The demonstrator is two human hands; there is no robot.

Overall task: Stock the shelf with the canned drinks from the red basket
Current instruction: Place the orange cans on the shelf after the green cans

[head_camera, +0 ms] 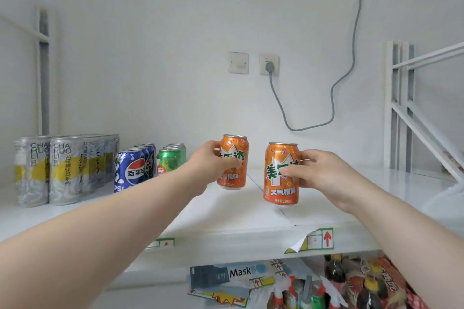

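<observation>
My left hand (pixel 216 160) grips an orange can (pixel 234 170) from its left side, with the can's base at the white shelf (pixel 238 213) surface, right of the green cans. My right hand (pixel 319 173) grips a second orange can (pixel 278 183) from its right side, nearer the front and held slightly above or at the shelf; I cannot tell if it touches. Both cans stand upright. The red basket is out of view.
Silver-and-yellow tall cans (pixel 62 170) fill the shelf's left, then blue cola cans (pixel 133 168) and green cans (pixel 173 158). A white frame (pixel 406 118) stands at the right. A socket with a grey cable (pixel 270 68) is on the back wall. Packaged goods (pixel 351 283) lie below.
</observation>
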